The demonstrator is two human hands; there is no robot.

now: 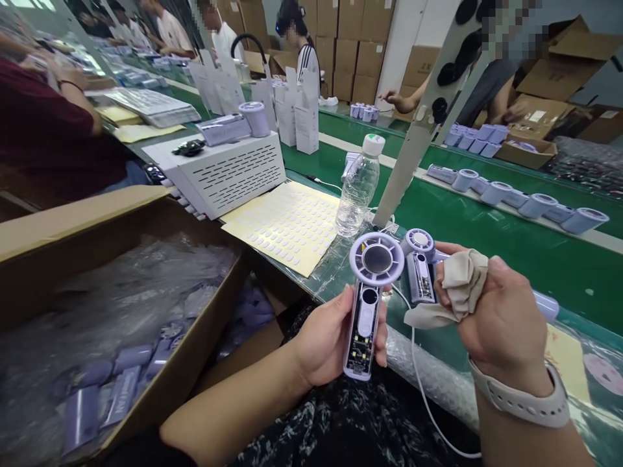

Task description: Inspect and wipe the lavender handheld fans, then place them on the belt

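Note:
My left hand point(326, 337) is wrapped round the handle of a lilac handheld fan point(364, 311), held upright over my lap. The fan's round head faces me, and a circuit board with small yellow parts shows in the handle's front. To the right, my right hand point(511, 318) grips a crumpled beige cloth point(462, 282), one end of which hangs to the left. Behind the cloth, a second lilac fan point(421, 275) rests on the green table. A white cable point(417, 376) runs down between my hands.
A cardboard box point(214, 305) at left holds lilac fans and plastic film. A water bottle point(357, 188) stands beside a yellow sticker sheet point(287, 227) and a white vented metal box point(233, 172). More fans point(535, 204) line the conveyor. Other people work beyond and at left.

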